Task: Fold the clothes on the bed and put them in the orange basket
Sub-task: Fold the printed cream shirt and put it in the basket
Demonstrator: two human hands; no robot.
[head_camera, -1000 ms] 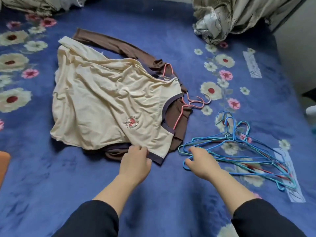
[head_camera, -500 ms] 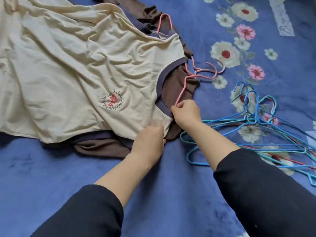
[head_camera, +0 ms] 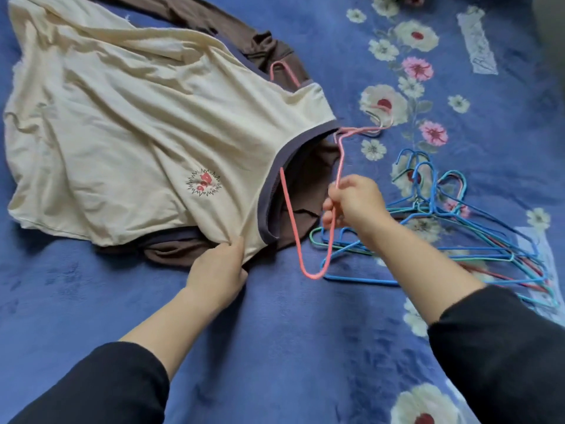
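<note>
Shirt-off-hanger step, ahead of any folding. Far left to centre: cream shirt (head_camera: 128,142), crumpled, spread on the blue floral bed (head_camera: 275,332) over a brown garment (head_camera: 171,250). Orange basket not in view.

Left hand (head_camera: 217,267) closed on a pinch of the cream shirt just below the dark-trimmed neck opening, anchoring it against the bed.

Pink hanger (head_camera: 305,240) half out of that opening: one looped end free above the bed, the other arm hidden inside the shirt, hook lying beyond the collar. Second pink hook (head_camera: 279,70) poking out near the top of the collar, probably the brown garment's.

Right hand (head_camera: 354,203) wrapped round the pink hanger's wire, raised off the bed. Pile of blue hangers (head_camera: 458,228) further right, just beside that hand.

Notes for a clean pull:
- Draw the wire out along the line of the hidden arm, through the neck, not up against the trim.
- Hold the fabric down close to the opening, to spare the knit from stretching.
- Tilt the hidden end clear of the collar.
- Set the hanger on the blue pile, then smooth the shirt flat for folding.
</note>
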